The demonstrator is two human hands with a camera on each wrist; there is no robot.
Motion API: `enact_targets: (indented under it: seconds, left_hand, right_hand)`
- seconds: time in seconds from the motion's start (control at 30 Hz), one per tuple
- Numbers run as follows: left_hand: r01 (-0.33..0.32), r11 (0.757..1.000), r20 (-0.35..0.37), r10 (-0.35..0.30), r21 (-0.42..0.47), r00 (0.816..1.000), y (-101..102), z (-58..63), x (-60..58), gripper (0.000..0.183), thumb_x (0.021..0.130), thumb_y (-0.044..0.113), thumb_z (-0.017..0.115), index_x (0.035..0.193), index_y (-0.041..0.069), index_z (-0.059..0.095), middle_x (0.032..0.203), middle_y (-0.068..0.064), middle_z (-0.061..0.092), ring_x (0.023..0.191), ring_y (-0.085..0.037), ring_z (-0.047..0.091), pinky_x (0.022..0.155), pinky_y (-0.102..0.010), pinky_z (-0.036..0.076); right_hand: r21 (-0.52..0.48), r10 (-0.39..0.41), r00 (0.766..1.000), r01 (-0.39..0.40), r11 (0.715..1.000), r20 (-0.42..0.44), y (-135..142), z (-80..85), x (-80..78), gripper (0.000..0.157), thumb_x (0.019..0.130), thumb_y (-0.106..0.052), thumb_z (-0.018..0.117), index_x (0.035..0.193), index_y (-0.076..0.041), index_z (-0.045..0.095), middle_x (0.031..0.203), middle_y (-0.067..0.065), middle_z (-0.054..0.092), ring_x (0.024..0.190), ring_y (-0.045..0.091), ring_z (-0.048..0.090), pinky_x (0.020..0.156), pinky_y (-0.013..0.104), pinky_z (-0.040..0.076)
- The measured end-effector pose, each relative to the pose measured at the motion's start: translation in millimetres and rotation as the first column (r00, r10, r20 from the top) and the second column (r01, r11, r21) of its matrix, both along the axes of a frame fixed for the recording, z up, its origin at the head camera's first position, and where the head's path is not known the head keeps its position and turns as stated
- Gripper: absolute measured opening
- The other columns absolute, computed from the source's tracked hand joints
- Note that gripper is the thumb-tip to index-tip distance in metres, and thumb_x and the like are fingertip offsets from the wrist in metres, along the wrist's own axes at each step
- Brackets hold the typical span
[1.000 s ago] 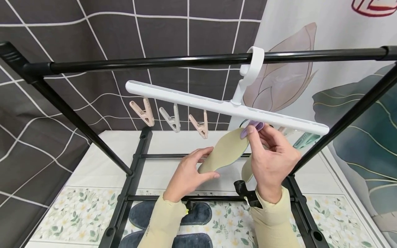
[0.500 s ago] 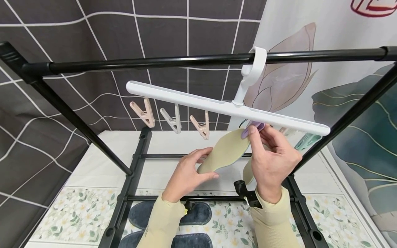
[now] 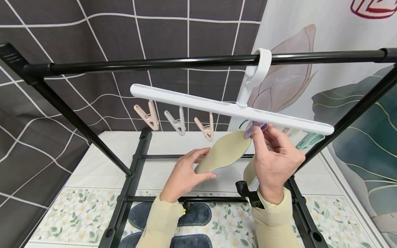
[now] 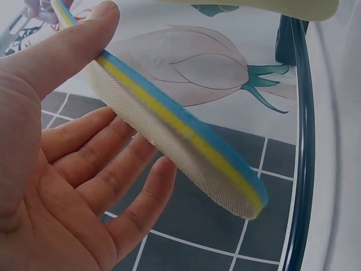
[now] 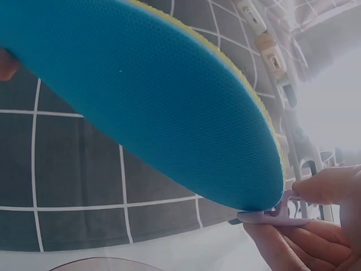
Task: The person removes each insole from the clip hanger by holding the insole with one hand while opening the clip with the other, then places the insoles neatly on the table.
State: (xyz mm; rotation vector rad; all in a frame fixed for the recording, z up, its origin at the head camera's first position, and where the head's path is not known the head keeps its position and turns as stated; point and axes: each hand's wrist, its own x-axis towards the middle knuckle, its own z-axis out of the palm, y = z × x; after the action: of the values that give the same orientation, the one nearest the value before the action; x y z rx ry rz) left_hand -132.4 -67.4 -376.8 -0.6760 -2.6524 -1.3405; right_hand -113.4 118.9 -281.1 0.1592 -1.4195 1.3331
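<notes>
A shoe insole (image 3: 226,151), beige on one face, hangs tilted below the white hanger. Its other face is blue in the right wrist view, with a yellow layer along the edge. My left hand (image 3: 186,175) holds its lower end, the thumb on one side and the fingers on the other. With my right hand (image 3: 276,162) I pinch a purple clothes clip (image 5: 259,218), whose jaws sit at the insole's tip. Behind the right hand hangs a second beige piece (image 3: 249,171), mostly hidden.
The white clip hanger (image 3: 217,106) hooks over a black rack bar (image 3: 155,63). Pink and grey clips (image 3: 176,122) dangle at its left, a green clip (image 3: 310,140) at its right. Blue slippers (image 3: 195,214) are on the floor below, by the rack's lower bars. A dark checked curtain (image 3: 102,41) hangs behind.
The hanger and its clips have shifted slightly right along the bar. My right hand and the purple clip have moved a little right with them; the left hand has drifted slightly left.
</notes>
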Motion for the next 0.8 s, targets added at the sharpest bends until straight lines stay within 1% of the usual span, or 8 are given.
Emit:
enact_targets:
  seconds: [0.13, 0.3, 0.5, 0.6, 0.67, 0.8]
  left_hand:
    - [0.005, 1.000, -0.011, -0.005, -0.003, 1.000, -0.8, -0.2, -1.0, 0.072, 0.068, 0.048, 0.078, 0.132, 0.037, 0.047, 0.120, 0.020, 0.053, 0.106, 0.000, 0.052, 0.085, -0.022, 0.047]
    - [-0.005, 1.000, -0.014, 0.005, -0.014, 1.000, -3.1, -2.8, -2.5, 0.071, 0.067, 0.042, 0.081, 0.131, 0.036, 0.048, 0.121, 0.020, 0.053, 0.106, -0.001, 0.052, 0.084, -0.023, 0.047]
    - [0.003, 1.000, 0.011, -0.003, -0.024, 1.000, -6.8, -3.1, -4.0, 0.072, 0.068, 0.052, 0.076, 0.131, 0.031, 0.050, 0.119, 0.018, 0.055, 0.104, 0.001, 0.053, 0.084, -0.024, 0.048]
    - [0.010, 1.000, 0.023, -0.009, -0.027, 1.000, -8.1, -2.4, -4.3, 0.073, 0.067, 0.057, 0.073, 0.131, 0.029, 0.050, 0.118, 0.017, 0.055, 0.103, -0.001, 0.054, 0.085, -0.025, 0.048]
    - [0.008, 0.999, 0.027, -0.007, -0.040, 1.000, -8.8, -2.3, -4.3, 0.073, 0.068, 0.058, 0.072, 0.131, 0.030, 0.050, 0.118, 0.017, 0.055, 0.101, -0.003, 0.056, 0.084, -0.027, 0.048]
    - [-0.010, 0.998, 0.035, 0.012, -0.064, 0.999, -9.4, -2.8, -4.6, 0.071, 0.069, 0.054, 0.074, 0.131, 0.030, 0.050, 0.118, 0.016, 0.056, 0.098, -0.006, 0.058, 0.082, -0.027, 0.048]
  right_hand:
    - [-0.016, -0.008, 1.000, 0.009, 1.000, 0.016, 1.2, -0.8, -0.1, 0.008, 0.075, 0.002, 0.071, 0.082, 0.004, 0.073, 0.071, 0.020, 0.067, 0.063, 0.016, 0.067, 0.059, 0.020, 0.053]
    - [-0.009, 0.000, 1.000, 0.000, 1.000, 0.007, 1.5, -0.1, -0.8, 0.006, 0.075, 0.004, 0.070, 0.080, 0.007, 0.072, 0.069, 0.021, 0.067, 0.063, 0.017, 0.068, 0.060, 0.021, 0.054]
    - [-0.017, -0.023, 0.999, 0.024, 1.000, 0.024, 1.8, -0.1, -0.9, 0.007, 0.075, 0.002, 0.072, 0.081, 0.005, 0.073, 0.071, 0.019, 0.068, 0.064, 0.015, 0.067, 0.061, 0.021, 0.054]
    - [-0.029, -0.029, 0.999, 0.030, 0.999, 0.038, 2.1, -0.6, -0.9, 0.008, 0.074, 0.001, 0.072, 0.082, 0.004, 0.074, 0.071, 0.018, 0.068, 0.064, 0.014, 0.067, 0.062, 0.022, 0.054]
    - [-0.033, -0.027, 0.999, 0.028, 0.999, 0.042, 2.3, -0.9, -0.9, 0.009, 0.074, 0.002, 0.072, 0.083, 0.004, 0.073, 0.072, 0.018, 0.068, 0.064, 0.014, 0.067, 0.062, 0.022, 0.054]
    - [-0.039, -0.018, 0.999, 0.019, 0.999, 0.035, 2.2, -1.0, -1.1, 0.008, 0.075, 0.002, 0.072, 0.083, 0.005, 0.073, 0.073, 0.018, 0.068, 0.064, 0.015, 0.067, 0.062, 0.022, 0.054]
